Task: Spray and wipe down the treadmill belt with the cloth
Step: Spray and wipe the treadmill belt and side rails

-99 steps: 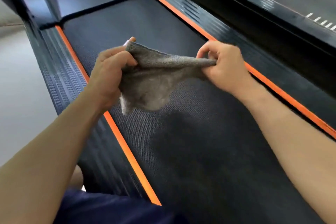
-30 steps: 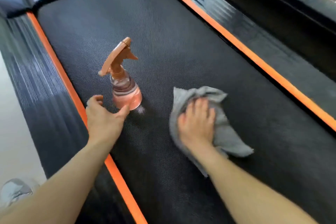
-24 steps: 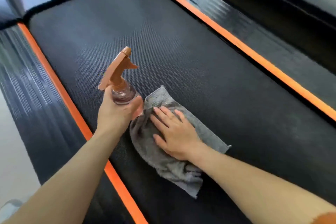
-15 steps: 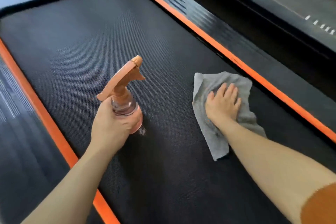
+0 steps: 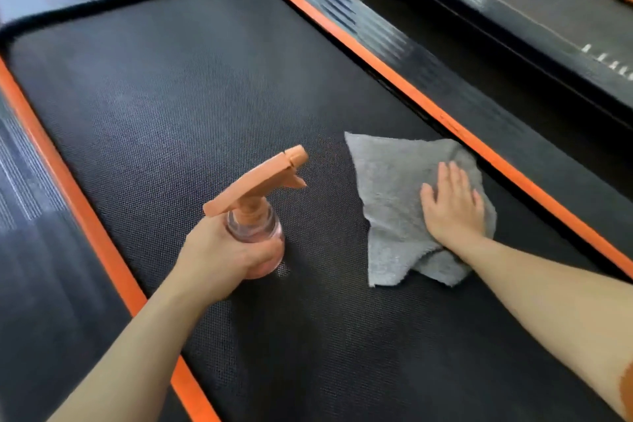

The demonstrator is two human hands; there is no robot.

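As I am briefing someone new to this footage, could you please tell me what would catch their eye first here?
The orange spray bottle stands out first, gripped by the left hand over the black belt. To its right, the right hand presses flat on a grey cloth near the belt's right edge. Bright orange stripes line both sides of the belt.

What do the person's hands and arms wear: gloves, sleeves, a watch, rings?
Both are bare: the left hand and right hand have no gloves, and no rings or watch show. No sleeves show. An orange-brown patch sits on the right forearm at the frame's edge; what it is I cannot tell.
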